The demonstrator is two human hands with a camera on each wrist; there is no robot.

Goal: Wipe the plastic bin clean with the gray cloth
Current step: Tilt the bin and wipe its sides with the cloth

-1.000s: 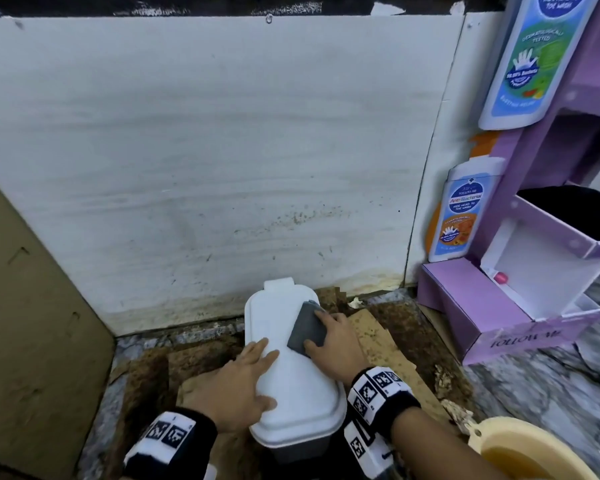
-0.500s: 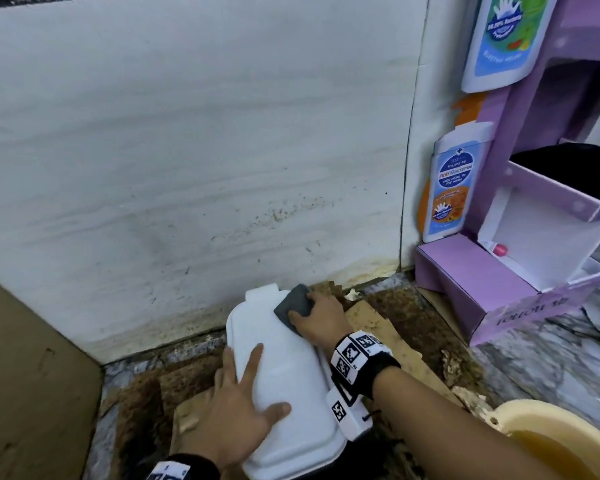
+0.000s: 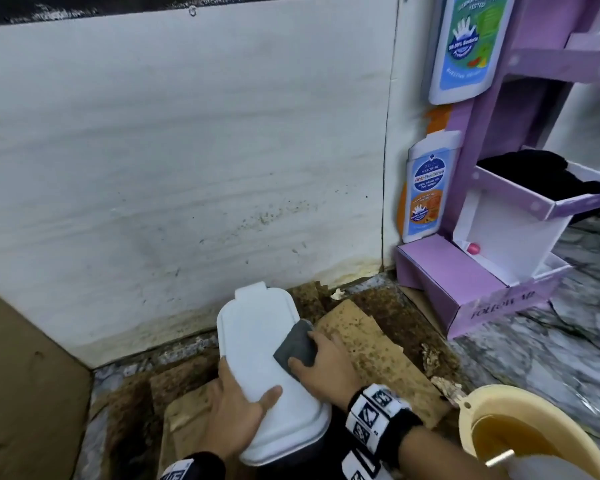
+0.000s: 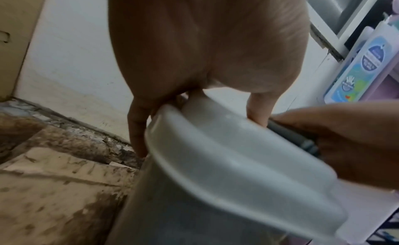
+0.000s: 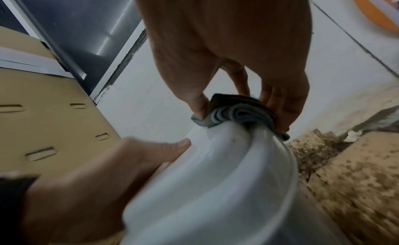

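Note:
The plastic bin (image 3: 257, 334) has a white lid and a gray body and stands on the floor by the wall. My left hand (image 3: 243, 389) grips the lid's near left edge, with the thumb on top and the fingers down the side. My right hand (image 3: 307, 355) pinches the folded gray cloth (image 3: 291, 344) and presses it on the lid's right edge. In the right wrist view the cloth (image 5: 237, 113) sits between thumb and fingers on the lid's rim (image 5: 215, 180). The left wrist view shows the lid (image 4: 237, 163) with the cloth (image 4: 289, 132) at its far side.
A purple cardboard display stand (image 3: 465, 289) with bottle cutouts stands at the right. A beige basin (image 3: 465, 420) of brownish water sits at the lower right. Stained cardboard (image 3: 378, 348) covers the floor around the bin. The white wall (image 3: 187, 168) is just behind, and a brown panel (image 3: 21, 375) is at left.
My right hand slid the cloth to the lid's far end, then back toward me along the right edge. My left hand went from lying flat on the lid to gripping its left edge.

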